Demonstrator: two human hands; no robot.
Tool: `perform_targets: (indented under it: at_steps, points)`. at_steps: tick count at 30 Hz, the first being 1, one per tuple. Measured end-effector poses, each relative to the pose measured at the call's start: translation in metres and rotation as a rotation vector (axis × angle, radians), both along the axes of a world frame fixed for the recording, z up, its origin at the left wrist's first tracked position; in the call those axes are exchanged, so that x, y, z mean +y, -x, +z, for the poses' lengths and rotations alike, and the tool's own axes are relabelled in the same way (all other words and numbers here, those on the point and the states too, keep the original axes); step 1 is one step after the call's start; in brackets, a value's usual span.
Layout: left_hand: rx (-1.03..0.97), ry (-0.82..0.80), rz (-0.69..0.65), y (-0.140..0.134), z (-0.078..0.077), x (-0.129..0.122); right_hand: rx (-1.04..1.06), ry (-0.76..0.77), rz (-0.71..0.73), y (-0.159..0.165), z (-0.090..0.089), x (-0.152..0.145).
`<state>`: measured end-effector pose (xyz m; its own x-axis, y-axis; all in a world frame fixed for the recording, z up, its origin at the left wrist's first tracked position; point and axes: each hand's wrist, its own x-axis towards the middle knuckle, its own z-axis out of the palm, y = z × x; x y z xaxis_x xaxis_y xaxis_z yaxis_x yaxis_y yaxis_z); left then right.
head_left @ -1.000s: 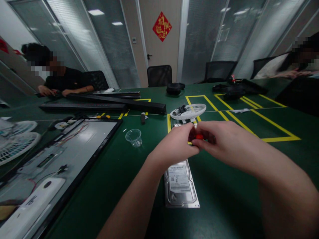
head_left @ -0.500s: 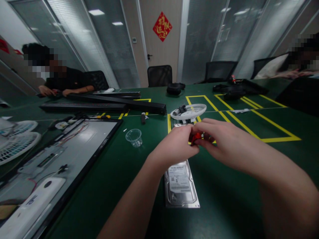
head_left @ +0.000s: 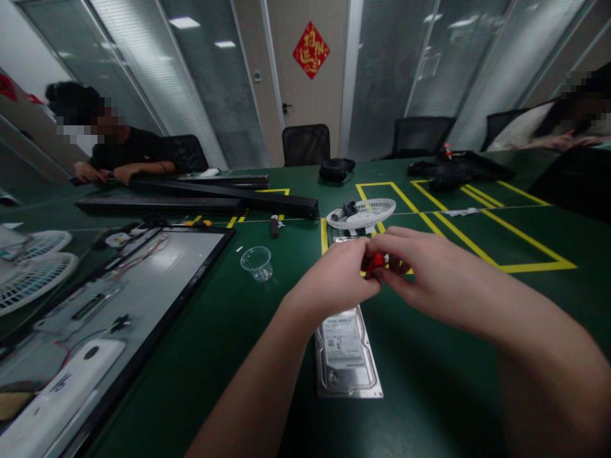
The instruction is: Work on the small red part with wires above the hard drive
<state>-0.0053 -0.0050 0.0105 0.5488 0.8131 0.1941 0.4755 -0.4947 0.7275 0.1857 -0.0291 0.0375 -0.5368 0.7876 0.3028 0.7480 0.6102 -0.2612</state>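
Observation:
My left hand (head_left: pixel 341 273) and my right hand (head_left: pixel 415 264) meet in front of me, above the table. Both are closed around a small red object (head_left: pixel 377 263) with a bright metallic bit at its right end. Fingers cover most of it, so its kind cannot be made out. Below my hands a silver hard drive (head_left: pixel 346 353) with a white label lies flat on the table, its far part hidden by my left hand. Just beyond my hands sits a white slotted plastic basket (head_left: pixel 365 214) with dark small parts in it. A clear plastic cup (head_left: pixel 258 263) stands left of my left forearm.
On the left lies an opened flat panel (head_left: pixel 157 267) with wires and a white strip (head_left: pixel 67 391). Long black bars (head_left: pixel 214 197) lie behind it. White fan grilles (head_left: pixel 35 283) are at the left edge. Yellow tape (head_left: pixel 525 268) marks the green table. Two people sit across.
My hands stay in nearly the same place, with the red object turned very slightly between the fingers. The person at the left has shifted a little.

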Motion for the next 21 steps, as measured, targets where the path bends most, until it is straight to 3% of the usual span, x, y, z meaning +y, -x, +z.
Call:
perform_targets:
  at_steps: [7, 15, 21]
  points:
    - [0.036, -0.011, 0.001, -0.0005, 0.0004, -0.0003, -0.094, 0.014, -0.161, 0.0008, -0.0017, 0.0008]
    - [0.01, 0.017, -0.009, 0.0005, 0.0005, -0.0005, 0.01, 0.025, 0.009, 0.0002, 0.0031, -0.0036]
    - [-0.016, -0.016, -0.025, -0.0007, -0.0023, 0.0001, -0.05, 0.015, -0.11, -0.0007, -0.0016, 0.0005]
